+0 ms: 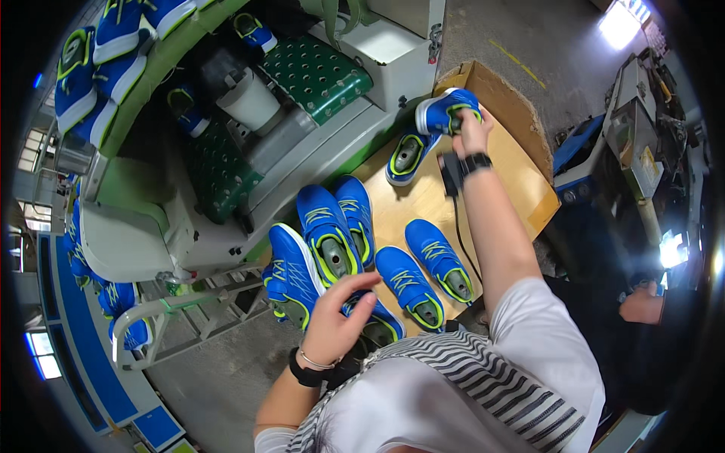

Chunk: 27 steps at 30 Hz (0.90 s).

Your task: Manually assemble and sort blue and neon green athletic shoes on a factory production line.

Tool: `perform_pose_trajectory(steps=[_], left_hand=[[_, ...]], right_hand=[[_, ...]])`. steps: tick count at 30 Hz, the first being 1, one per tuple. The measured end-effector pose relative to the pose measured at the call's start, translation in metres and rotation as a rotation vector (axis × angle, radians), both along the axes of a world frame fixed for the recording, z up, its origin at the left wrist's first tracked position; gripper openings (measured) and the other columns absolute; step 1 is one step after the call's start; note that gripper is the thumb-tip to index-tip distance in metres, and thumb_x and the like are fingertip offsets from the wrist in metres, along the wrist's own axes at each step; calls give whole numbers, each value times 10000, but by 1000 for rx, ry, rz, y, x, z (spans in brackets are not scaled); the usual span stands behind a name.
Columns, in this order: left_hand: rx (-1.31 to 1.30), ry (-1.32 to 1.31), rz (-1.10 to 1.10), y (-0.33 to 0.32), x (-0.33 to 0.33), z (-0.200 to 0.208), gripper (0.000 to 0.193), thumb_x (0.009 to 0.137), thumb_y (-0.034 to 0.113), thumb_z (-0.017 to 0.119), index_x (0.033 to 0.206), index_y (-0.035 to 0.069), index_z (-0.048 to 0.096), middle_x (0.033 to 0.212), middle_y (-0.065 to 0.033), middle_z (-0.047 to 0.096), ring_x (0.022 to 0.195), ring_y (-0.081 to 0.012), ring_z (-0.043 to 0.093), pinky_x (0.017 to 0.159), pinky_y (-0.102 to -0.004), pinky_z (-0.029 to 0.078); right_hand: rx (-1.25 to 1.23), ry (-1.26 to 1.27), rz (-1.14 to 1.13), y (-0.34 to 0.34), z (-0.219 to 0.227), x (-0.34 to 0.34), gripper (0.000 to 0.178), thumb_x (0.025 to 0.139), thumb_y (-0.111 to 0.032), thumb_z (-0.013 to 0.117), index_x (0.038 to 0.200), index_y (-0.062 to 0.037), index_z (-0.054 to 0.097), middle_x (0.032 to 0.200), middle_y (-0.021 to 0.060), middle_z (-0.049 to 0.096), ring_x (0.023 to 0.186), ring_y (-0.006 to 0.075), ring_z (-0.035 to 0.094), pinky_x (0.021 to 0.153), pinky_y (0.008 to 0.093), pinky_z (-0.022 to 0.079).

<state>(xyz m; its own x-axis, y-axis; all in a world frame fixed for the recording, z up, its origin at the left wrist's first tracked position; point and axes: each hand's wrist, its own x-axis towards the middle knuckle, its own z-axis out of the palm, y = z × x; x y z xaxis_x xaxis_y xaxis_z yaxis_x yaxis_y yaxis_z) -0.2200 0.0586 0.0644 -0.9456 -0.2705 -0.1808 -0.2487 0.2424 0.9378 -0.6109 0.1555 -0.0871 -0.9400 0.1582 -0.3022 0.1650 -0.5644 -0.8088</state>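
Note:
At the far end of the tabletop my right hand (473, 130) is closed on a blue sneaker (439, 115) with lime-green trim, gripping it at the collar. Just below that lies another blue shoe (408, 157) with a grey-green shoe last inside. My left hand (340, 321) hovers over the near left group, thumb and fingers apart, with nothing visible in it. Partly under it is a shoe (389, 326); beside it are a tilted shoe (291, 264) and two more, one nearer (328, 226) and one behind (355, 208). Right of these, a pair (408, 283) (438, 257) lies side by side.
The wooden tabletop (389, 215) has a cardboard wall (513, 106) at its far right. A machine with a perforated green conveyor (317, 75) runs along the left, carrying shoes. More shoes sit on a rack (113, 45) at upper left. Another person's hand (642, 304) shows at right.

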Motion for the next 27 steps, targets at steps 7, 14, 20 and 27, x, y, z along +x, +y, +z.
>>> perform_pose_trajectory(steps=[7,14,20,27], left_hand=[[-649,409,70,16,-51,6,868,756,183,789,1471,30,321,1509,-247,320,1397,-370,345,1135,-425,299],[1071,384,406,-21,-16,12,440,890,166,555,1278,-43,556,1283,-169,615,1190,-321,586,1060,-465,423],[894,550,569,-51,39,23,376,890,170,578,1204,-34,608,1220,-139,656,1148,-285,614,1053,-440,432],[361,734,694,-124,32,48,731,851,119,620,1492,33,278,1369,-145,494,1211,-259,539,1048,-382,420]], right_hand=[[2,517,670,53,123,227,786,801,7,664,1474,-60,264,1464,134,363,1274,266,453,1066,367,383],[1146,470,977,157,21,254,652,892,-195,691,1457,-66,393,1474,182,436,1391,279,387,1136,385,311],[835,258,665,154,2,275,653,841,-46,684,1435,-44,413,1324,191,563,1223,275,554,1030,345,424],[528,646,710,58,165,241,581,906,-73,643,1437,-36,412,1286,121,574,1120,193,579,971,326,455]])
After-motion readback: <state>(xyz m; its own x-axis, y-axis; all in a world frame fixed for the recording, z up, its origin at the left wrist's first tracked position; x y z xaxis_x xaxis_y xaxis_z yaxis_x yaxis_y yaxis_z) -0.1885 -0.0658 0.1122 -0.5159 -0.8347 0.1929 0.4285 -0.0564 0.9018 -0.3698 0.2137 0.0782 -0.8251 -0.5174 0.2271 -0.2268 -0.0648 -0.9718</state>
